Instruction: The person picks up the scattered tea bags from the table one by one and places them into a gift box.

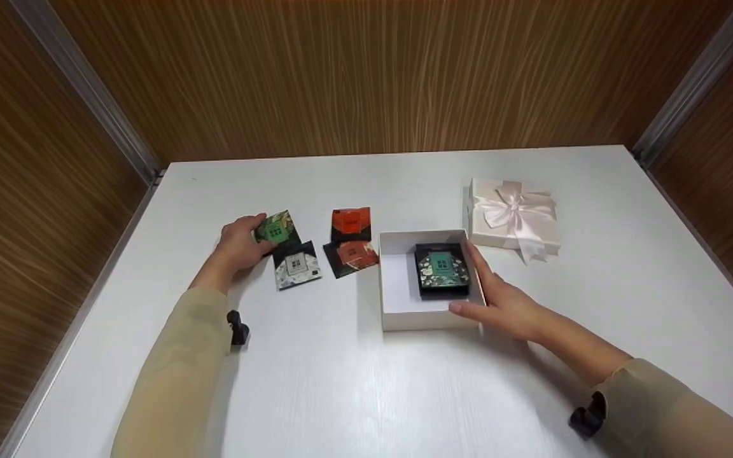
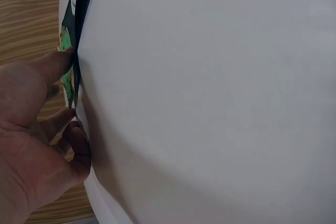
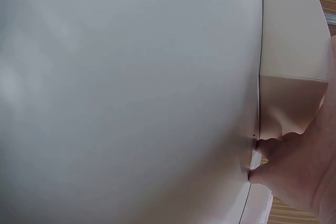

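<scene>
At the left of the head view my left hand pinches the edge of a flat black-and-green sachet, thumb on the near side and fingers at the far side. The left wrist view shows the thumb and a fingertip at the edges of this green sachet. My right hand holds the right front corner of an open white box, thumb on the front rim and fingers along the right wall. Inside the box lie dark sachets, a teal flowered sachet on top.
A white-grey sachet touches the green one. Right of it lie an orange sachet and a red-brown sachet, overlapping. A cream box lid with a ribbon bow lies behind the box. Wood-grain panels enclose the white table.
</scene>
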Demonstrator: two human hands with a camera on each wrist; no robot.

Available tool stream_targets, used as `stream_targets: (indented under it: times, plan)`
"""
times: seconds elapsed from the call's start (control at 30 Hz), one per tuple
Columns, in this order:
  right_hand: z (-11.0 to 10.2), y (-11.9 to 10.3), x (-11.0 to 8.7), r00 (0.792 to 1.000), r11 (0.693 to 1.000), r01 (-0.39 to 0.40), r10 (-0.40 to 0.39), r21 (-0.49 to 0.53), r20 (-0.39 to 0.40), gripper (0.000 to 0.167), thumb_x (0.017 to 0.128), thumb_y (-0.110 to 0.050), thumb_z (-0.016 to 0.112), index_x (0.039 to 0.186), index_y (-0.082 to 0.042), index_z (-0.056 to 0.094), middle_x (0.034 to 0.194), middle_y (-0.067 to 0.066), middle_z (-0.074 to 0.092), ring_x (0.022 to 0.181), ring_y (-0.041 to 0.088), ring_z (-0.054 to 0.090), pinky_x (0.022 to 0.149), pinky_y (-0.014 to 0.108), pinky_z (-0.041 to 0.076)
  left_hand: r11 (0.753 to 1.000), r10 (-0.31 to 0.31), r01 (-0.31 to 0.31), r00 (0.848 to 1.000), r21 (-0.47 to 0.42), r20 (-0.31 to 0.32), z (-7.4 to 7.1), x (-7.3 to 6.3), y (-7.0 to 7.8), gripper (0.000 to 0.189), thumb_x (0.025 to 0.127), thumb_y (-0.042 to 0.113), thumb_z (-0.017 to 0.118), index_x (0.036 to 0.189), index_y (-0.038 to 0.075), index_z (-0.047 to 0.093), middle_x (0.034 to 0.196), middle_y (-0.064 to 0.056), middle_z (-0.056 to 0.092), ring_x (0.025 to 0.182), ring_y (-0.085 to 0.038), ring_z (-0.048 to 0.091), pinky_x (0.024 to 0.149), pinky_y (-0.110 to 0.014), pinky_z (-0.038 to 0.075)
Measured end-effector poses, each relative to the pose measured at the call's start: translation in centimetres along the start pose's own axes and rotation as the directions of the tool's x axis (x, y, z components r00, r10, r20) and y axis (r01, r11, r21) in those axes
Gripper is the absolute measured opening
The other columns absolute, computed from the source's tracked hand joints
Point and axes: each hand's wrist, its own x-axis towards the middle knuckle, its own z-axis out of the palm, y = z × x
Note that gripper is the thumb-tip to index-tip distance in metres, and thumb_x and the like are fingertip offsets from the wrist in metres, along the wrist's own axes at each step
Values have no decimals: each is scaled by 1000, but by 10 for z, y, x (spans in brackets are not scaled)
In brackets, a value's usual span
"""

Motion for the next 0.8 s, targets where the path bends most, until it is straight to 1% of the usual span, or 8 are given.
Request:
stream_targets:
  times: [0.17,0.3,0.43,0.63,0.7,0.8]
  plan:
    - [0,1,0,1000,1000,-2,2,0,-3,110,99,-55,68,171,-20,-7,166,36,24,149,52,33,120,66,29,1000,9,-9,1000,18,9,-1,-1,0,71,106,22,65,167,6,31,169,-24,28,155,-45,21,127,-56,20]
    - [1,1,1,1000,1000,-1,1,4,-3,111,98,-55,69,171,-20,-7,166,36,24,150,52,32,120,66,29,1000,-15,15,1000,-2,1,-1,-1,0,73,105,23,67,167,7,31,167,-24,28,153,-44,24,126,-57,22]
    - [1,1,1,1000,1000,2,-2,9,1,111,98,-55,69,171,-20,-7,167,35,23,150,51,32,120,66,29,998,-31,29,999,-51,-34,0,-3,-1,77,104,21,69,168,9,29,164,-25,27,151,-43,27,125,-57,24]
    - [1,2,2,1000,1000,15,-15,20,0,111,99,-53,70,171,-19,-8,166,35,25,149,51,35,120,66,29,996,2,-10,995,-85,-100,5,-5,-2,83,101,15,73,169,9,27,159,-26,25,149,-45,33,125,-54,27]
    - [1,2,2,1000,1000,19,-19,24,-1,111,99,-53,70,171,-19,-8,166,35,26,149,51,35,120,66,29,994,3,-16,993,-106,-117,6,-5,-3,83,100,13,74,169,9,27,158,-27,25,147,-45,35,124,-53,28]
    - [0,2,2,1000,1000,18,-18,23,-2,111,99,-53,70,171,-19,-7,166,36,25,148,52,36,120,66,29,988,-13,-9,990,-154,-142,8,-7,-4,81,99,10,73,168,9,30,156,-29,26,146,-45,37,124,-52,29]
